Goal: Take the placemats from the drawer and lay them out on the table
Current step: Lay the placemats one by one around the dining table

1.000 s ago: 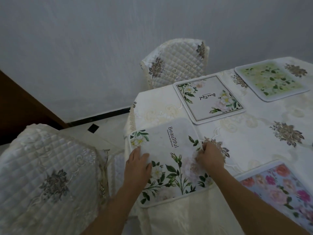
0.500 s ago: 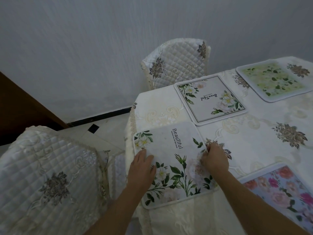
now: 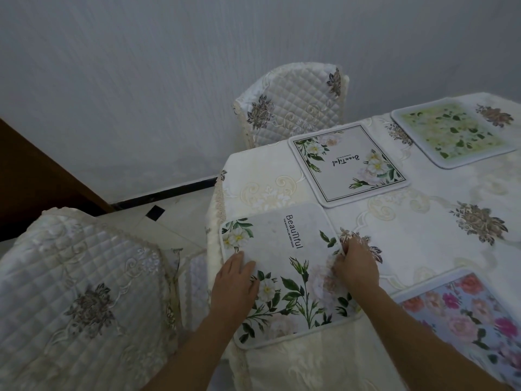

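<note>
Hands square a white "Beautiful" placemat (image 3: 284, 275) at lower centre of the frame: my left hand (image 3: 235, 286) presses it flat, fingers straight; my right hand (image 3: 355, 266) pinches its edge. I'd slide it up until its overhanging corner clears the table (image 3: 408, 230) edge.

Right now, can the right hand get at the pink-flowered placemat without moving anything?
Probably yes. The right hand pinches the white Beautiful placemat; the pink-flowered placemat lies just beside that forearm on the tablecloth, with nothing lying between them.
</note>
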The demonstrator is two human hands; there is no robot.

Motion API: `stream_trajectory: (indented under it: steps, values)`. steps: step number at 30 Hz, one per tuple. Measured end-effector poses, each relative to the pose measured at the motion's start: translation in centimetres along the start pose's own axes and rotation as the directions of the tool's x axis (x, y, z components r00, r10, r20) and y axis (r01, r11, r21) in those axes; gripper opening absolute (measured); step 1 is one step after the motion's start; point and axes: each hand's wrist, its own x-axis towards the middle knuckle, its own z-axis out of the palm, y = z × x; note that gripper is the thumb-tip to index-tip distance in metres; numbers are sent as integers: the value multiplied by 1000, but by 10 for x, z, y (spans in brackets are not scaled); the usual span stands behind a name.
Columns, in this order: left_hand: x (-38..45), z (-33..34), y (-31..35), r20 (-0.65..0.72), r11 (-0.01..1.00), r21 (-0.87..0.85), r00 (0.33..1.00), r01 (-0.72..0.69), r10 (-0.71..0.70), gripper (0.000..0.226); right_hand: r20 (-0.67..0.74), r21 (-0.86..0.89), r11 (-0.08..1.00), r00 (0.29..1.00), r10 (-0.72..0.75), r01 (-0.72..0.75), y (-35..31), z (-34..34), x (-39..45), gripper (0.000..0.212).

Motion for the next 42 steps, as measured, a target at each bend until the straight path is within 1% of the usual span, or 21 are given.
stream_trajectory:
  steps: [4,9,11,13,16,19,21,24,26,28,30,34,37,40,42]
  values:
    - [-10,3,2,0,1000,20,1000,3,-3,47,59,3,1000,998,-12,12,4,-5,-4,9]
    - [-17,2,6,17,1000,11,1000,10,-10,48,45,8,999,998,-39,38,5,-11,-10,14]
    - [-19,0,8,54,1000,-4,998,26,-26,49,33,26,999,998,-44,43,4,-13,-10,14]
    - [-22,0,9,59,1000,-6,998,30,-29,49,33,20,999,998,-44,43,4,-14,-10,11]
    - [-24,1,8,31,1000,6,1000,-1,0,48,89,-28,999,996,-22,24,6,-14,-8,8]
    - [-22,-3,10,75,1000,9,997,7,-7,53,120,-47,999,993,-17,23,7,-14,-7,11]
    - [-18,-4,10,101,999,37,995,0,-4,57,81,-56,997,995,-55,59,6,-13,-9,21]
    - [-9,-7,12,151,996,92,988,-9,-5,61,37,-177,971,987,-154,158,1,-8,-16,41]
    - [-2,-8,12,168,994,108,986,-16,-2,62,57,-200,955,976,-210,217,-5,-4,-19,48]
    - [8,-11,13,203,991,128,979,-23,-3,62,108,-203,936,956,-271,288,-11,1,-20,52]
    - [20,-14,14,224,991,127,975,-30,1,62,144,-195,913,931,-336,359,-18,8,-17,52]
    - [47,-20,18,244,990,117,969,-76,45,57,183,-134,880,884,-430,455,-43,18,-8,49]
    - [73,-20,23,237,985,117,967,-125,94,53,209,-110,869,865,-455,483,-63,28,2,49]
    - [95,-15,29,234,978,84,958,-192,168,50,243,-97,839,830,-502,535,-82,40,12,48]
    - [105,-12,29,228,973,69,953,-221,201,49,268,-96,833,820,-506,545,-92,45,17,48]
